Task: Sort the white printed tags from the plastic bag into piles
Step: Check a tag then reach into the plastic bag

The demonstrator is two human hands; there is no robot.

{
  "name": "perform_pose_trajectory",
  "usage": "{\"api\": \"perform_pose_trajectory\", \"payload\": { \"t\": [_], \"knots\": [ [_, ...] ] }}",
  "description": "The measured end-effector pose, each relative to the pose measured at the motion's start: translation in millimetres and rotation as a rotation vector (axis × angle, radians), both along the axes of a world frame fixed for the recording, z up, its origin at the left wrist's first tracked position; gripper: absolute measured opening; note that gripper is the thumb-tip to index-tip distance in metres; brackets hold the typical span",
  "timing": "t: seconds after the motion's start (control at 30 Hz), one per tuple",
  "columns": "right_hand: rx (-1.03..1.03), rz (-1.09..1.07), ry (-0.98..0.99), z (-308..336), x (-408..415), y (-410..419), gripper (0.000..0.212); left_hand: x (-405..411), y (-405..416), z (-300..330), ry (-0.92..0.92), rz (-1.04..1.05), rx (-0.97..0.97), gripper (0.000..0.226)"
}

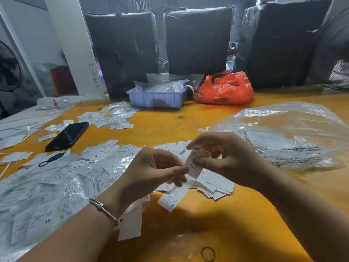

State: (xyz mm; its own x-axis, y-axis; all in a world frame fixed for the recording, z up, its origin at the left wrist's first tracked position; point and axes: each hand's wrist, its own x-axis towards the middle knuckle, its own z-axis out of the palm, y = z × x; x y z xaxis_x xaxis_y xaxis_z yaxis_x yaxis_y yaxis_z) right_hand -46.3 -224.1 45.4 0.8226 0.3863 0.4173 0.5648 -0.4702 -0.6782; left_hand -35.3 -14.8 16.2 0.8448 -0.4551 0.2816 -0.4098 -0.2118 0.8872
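A white printed tag [196, 159], marked XS and seen upside down, is held upright between both hands above the yellow surface [236, 224]. The right hand [226, 157] pinches its upper part; the left hand [156, 167] pinches its lower edge with thumb and fingertips. Directly below the hands lie a loose tag marked S [172, 199] and a small pile of tags [213, 184]. Left of the left hand spreads a broad heap of tags [56, 186]. Beyond the right hand lies the clear plastic bag [292, 133]. A black phone [68, 136] sits farther left.
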Motion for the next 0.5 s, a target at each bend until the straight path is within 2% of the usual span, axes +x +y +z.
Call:
{"api": "perform_pose_trajectory", "payload": {
  "t": [0.2,0.5],
  "knots": [
    [0.114,-0.112,-0.11,5.1,1.1,-5.9,0.022,0.4,1.1,1.4,0.014,0.019,0.007,0.022],
    [0.125,-0.071,-0.067,-1.4,-2.3,3.5,0.014,0.6,-0.8,0.9,0.024,0.055,-0.02,0.025]
  ]
}}
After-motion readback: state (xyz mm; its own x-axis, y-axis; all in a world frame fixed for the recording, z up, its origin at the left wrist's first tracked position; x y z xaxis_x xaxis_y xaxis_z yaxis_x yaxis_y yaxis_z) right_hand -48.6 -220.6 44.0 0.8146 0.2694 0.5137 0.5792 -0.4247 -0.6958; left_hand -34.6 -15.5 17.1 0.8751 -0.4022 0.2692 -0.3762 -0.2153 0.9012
